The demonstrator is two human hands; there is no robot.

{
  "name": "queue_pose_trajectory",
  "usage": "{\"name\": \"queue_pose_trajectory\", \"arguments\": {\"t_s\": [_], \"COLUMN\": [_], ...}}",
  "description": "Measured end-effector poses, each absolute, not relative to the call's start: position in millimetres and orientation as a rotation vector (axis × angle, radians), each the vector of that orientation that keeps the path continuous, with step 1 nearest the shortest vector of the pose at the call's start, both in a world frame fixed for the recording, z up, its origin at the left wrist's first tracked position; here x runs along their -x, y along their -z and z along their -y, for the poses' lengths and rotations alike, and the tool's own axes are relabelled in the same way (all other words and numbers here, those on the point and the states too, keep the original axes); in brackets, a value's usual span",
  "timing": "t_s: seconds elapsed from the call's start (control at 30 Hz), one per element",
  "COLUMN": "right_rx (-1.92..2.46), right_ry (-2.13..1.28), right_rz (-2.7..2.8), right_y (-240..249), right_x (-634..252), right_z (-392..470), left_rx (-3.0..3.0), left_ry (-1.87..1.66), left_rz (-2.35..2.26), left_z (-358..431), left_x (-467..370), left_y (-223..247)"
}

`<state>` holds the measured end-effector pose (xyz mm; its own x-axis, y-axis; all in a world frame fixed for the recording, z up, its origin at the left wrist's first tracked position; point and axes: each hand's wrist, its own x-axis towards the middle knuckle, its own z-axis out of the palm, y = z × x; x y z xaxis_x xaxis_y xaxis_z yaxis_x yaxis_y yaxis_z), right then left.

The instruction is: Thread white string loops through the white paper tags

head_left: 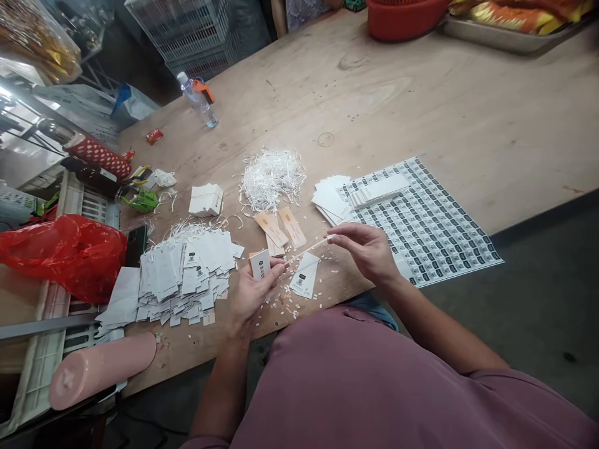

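Observation:
My left hand [253, 288] is closed on a small stack of paper hang tags [261, 264], the top one white with black print. Between thumb and fingertips, my right hand [367, 249] pinches a thin white string [309, 247] that stretches toward the tags. Below the string lie white printed tags [306, 275] among many tiny white scraps. Orange tags [292, 227] lie just beyond the left hand. Further back is a tangled heap of white strings [272, 178]. Left of my left hand spreads a large pile of strung white tags [187, 274].
A printed label sheet [435, 231] with white card stacks [380, 189] lies right. A banded card stack [206, 199], water bottle [199, 103], red plastic bag [70, 255] and pink tumbler [103, 371] are left. A red basin [405, 19] and metal tray [500, 34] stand far back.

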<state>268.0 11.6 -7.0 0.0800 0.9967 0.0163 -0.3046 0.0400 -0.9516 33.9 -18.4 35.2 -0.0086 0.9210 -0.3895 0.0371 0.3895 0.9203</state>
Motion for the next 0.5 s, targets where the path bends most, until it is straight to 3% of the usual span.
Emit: {"name": "queue_pose_trajectory", "arguments": {"t_s": [0.3,0.5], "right_rx": [1.028,0.989], "right_ry": [-1.132,-0.646], "right_rz": [1.1,1.611], "right_y": [10.7,6.8], "right_x": [-274.3,-267.7], "right_z": [-8.9,-2.7], "left_rx": [-0.894,-0.776], "left_ry": [-1.052,-0.957], "left_rz": [-1.497,-1.232], "left_z": [17.0,18.8], "left_x": [-29.6,-50.7], "left_y": [-26.8,-36.1]}}
